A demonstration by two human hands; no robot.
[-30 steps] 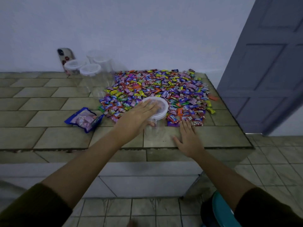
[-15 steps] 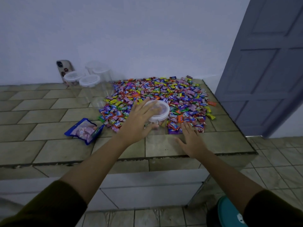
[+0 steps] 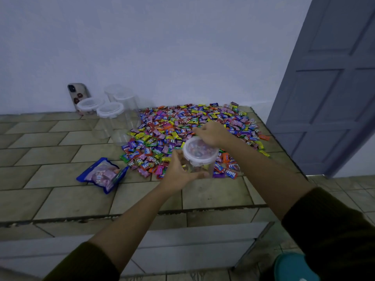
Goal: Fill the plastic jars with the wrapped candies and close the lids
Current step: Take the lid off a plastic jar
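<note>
A clear plastic jar [image 3: 199, 159] with its white lid [image 3: 200, 150] on stands at the near edge of the wrapped-candy pile [image 3: 192, 134]. The left hand [image 3: 178, 173] cups its side; the right hand [image 3: 212, 132] curls over the lid's far rim. Left lies a blue candy bag [image 3: 103, 175]; behind stand empty lidded jars [image 3: 110, 112] and a phone [image 3: 78, 95] leaning against the wall.

Tiled counter [image 3: 50, 199] bears candies [image 3: 182, 126], 5 jars [image 3: 110, 116], blue bag [image 3: 103, 174], phone [image 3: 77, 94].

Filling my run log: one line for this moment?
left hand holds jar | right hand at lid | candies on counter
</note>
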